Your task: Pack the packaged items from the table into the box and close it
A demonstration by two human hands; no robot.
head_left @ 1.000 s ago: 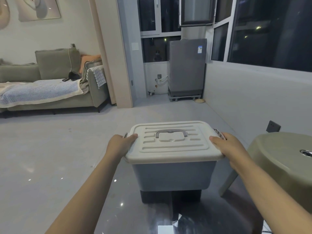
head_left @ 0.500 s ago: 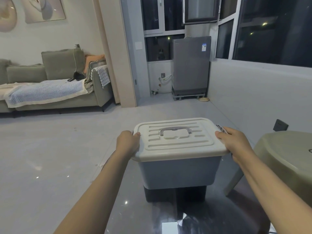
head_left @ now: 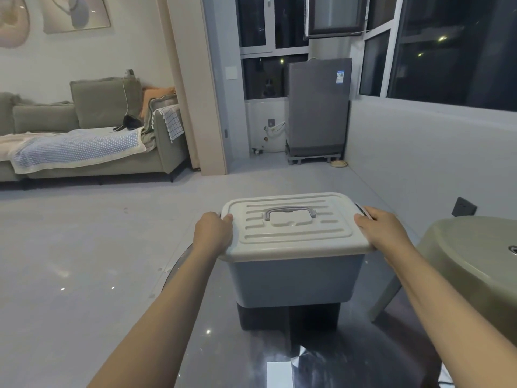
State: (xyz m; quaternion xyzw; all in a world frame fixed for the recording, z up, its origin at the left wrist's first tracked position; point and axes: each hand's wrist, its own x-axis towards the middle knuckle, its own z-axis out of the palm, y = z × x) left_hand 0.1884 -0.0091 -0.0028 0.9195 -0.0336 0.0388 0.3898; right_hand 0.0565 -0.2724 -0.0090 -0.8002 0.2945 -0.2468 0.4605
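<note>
The box is sitting on the dark glossy counter at 12 o'clock, its lid on. The left hand at 9 o'clock and the right hand at 3 o'clock are clamping their fingers on the lid's ends, barely shifted from a second ago. I judge they are latching it, with closing nearly finished.

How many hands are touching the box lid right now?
2. The left hand grips the left edge of the lid; the right hand grips its right edge. The lid's grey handle is untouched.
</note>
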